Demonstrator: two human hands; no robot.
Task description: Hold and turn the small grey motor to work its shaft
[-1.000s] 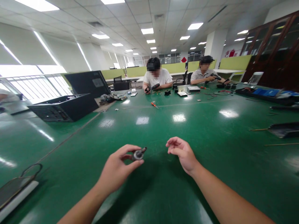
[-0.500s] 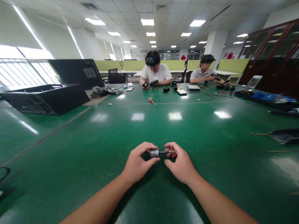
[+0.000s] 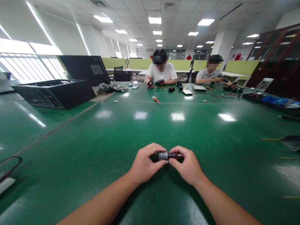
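Just above the green table (image 3: 122,131), a small electric motor (image 3: 163,156) is held level in front of me. It has a silver cylindrical body and a dark ribbed shaft (image 3: 175,155) pointing right. My left hand (image 3: 146,164) grips the body between thumb and fingers, covering its left end. Around the shaft, my right hand (image 3: 188,164) closes with thumb and fingertips near where it leaves the body. The far side of the shaft is partly hidden by the right fingers.
An orange screwdriver (image 3: 157,100) lies farther back on the table. At left stands an open black computer case (image 3: 53,93). Two people sit across the table, with power tools in hand. A black tray (image 3: 274,101) is at right; a cable (image 3: 11,159) lies at the left edge.
My right hand has closed in from loosely open fingers onto the shaft, near the motor body. The left hand keeps its hold. The whole view has shifted slightly as my head turned left.
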